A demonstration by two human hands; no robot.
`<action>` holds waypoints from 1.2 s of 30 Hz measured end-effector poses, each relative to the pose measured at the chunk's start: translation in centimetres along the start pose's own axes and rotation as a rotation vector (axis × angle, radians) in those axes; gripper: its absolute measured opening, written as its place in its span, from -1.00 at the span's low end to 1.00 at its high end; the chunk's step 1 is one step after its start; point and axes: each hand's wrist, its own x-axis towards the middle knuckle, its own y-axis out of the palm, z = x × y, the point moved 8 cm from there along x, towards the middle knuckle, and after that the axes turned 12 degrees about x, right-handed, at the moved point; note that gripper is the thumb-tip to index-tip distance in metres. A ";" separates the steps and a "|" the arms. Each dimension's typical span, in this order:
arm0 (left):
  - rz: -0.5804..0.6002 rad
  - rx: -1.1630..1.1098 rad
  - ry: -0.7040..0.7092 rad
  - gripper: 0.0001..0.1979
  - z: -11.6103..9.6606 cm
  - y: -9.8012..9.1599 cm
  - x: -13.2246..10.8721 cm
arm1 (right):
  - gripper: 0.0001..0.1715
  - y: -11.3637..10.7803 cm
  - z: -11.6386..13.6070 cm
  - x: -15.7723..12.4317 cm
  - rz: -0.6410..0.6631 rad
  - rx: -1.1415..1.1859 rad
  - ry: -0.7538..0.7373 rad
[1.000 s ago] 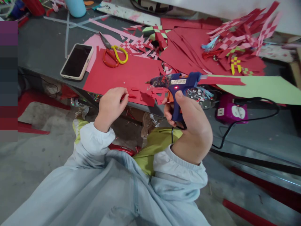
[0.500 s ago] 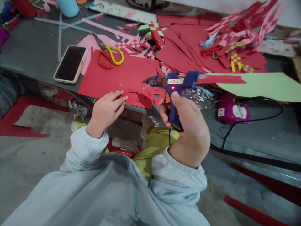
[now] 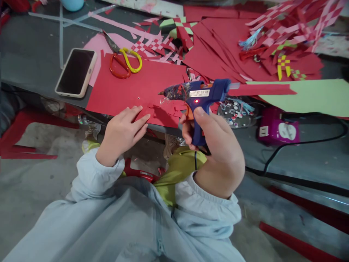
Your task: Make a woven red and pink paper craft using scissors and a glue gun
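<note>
My right hand (image 3: 209, 127) is wrapped round the handle of a blue hot glue gun (image 3: 200, 92), its red light lit. The gun's nozzle points left above a red paper sheet (image 3: 120, 96), and stringy glue clings to its front. A clear glue stick (image 3: 233, 86) juts from the back. My left hand (image 3: 124, 127) lies flat with fingers stretched out on the near edge of the red sheet. Beyond it, on the same sheet, a small pale dot (image 3: 138, 98) shows. Scissors (image 3: 122, 62) with one red and one yellow handle rest on the sheet's far left part.
A phone (image 3: 76, 72) lies left of the sheet. Pink and red woven paper strips (image 3: 152, 45) and more red paper (image 3: 215, 51) cover the back. At right are a green sheet (image 3: 308, 98), a dish of beads (image 3: 237, 112) and a purple power box (image 3: 278, 127) with a black cable.
The glue gun in my right hand has shifted slightly left over the red sheet. My left hand has stayed nearly in place. The view has moved a little.
</note>
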 end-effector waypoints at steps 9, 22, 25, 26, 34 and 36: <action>0.043 0.078 0.040 -0.61 -0.8 -0.2 0.0 | -0.62 0.3 -0.3 0.2 0.025 0.031 0.028; 0.023 0.147 0.070 -0.58 -0.9 -0.4 0.0 | -0.62 -0.2 -0.3 0.1 0.032 0.083 -0.020; 0.023 0.130 0.059 -0.55 -0.7 -0.3 0.0 | -0.63 0.0 -0.2 0.1 0.054 0.090 -0.012; 0.026 0.130 0.057 -0.55 -0.7 -0.3 0.0 | -0.63 0.0 -0.1 0.1 0.059 0.089 -0.007; 0.042 0.128 0.044 -0.50 -0.4 -0.2 0.0 | -0.56 -0.2 0.0 0.0 0.036 0.041 -0.015; 0.046 0.118 0.040 -0.49 -0.3 -0.1 0.0 | -0.54 -0.3 -0.1 0.1 0.027 0.032 -0.012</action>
